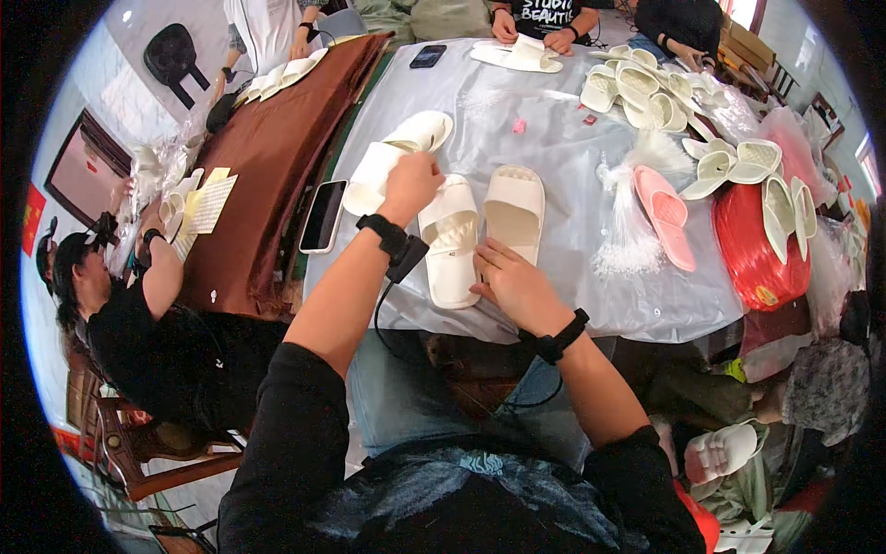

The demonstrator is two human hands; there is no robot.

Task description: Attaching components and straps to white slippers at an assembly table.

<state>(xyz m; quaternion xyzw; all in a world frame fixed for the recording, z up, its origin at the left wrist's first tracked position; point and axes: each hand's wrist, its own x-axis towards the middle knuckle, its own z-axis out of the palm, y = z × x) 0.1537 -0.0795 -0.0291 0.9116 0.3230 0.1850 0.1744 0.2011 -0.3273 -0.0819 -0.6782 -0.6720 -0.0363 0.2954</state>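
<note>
Our right fingers (494, 258) spread against a white slipper (515, 210); whether our curled left fingers (432, 175) hold anything, we cannot tell.

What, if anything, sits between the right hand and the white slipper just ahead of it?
Nothing visible: the right hand's fingers overlap the heel end of the white slipper. The neighbouring slipper lies to its left, not between.

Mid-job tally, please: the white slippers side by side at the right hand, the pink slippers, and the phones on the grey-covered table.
White slippers side by side at the right hand: 2
Pink slippers: 1
Phones: 2
Total: 5
</note>
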